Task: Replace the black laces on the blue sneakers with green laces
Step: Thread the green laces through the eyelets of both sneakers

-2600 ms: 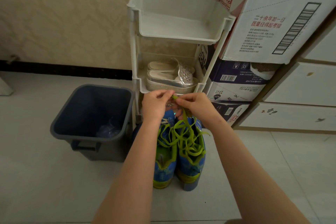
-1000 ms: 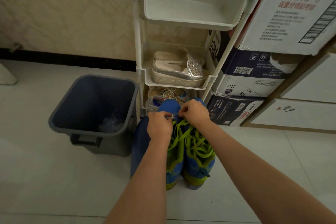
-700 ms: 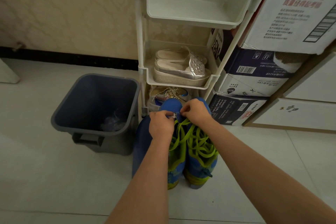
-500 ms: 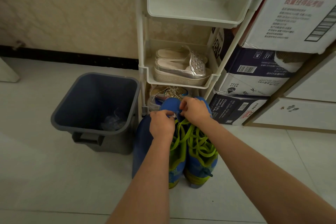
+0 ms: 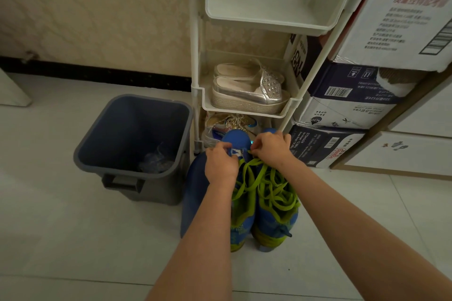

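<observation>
Pinching with both. Holding the blue tongue (image 5: 236,146) of one sneaker in the left grip (image 5: 221,168) (a bare hand, same as the other one), curled tight by the small white tag. Pinching a bit of the green laces (image 5: 261,187) in the right grip (image 5: 271,148), curled too, just beside the tongue. Hard to tell if that bit is the very tip.

To do this step well:

- Hold the tongue up and flat with the left grip, so the top holes show.
- Pull the lace with the right grip slow and even, not with a jerk. Too hard a tug could pull it back out of a hole or tip a shoe over.
- Look for twists on the way and press them flat.
- Check that both ends come out the same.

Now out from the grips. Find the sneakers (image 5: 271,225) on the floor (image 5: 73,239), side by side and touching, just in front of the rack (image 5: 269,24). See green loops lying loose over both of them, so plenty of slack to take up. No black laces to be seen on them, so probably close to the end of the job.

Mind the bin (image 5: 156,193) just to the left, and the silver shoes (image 5: 247,95) on the middle shelf of the rack. Boxes (image 5: 342,107) stacked to the right, well out of the way.
</observation>
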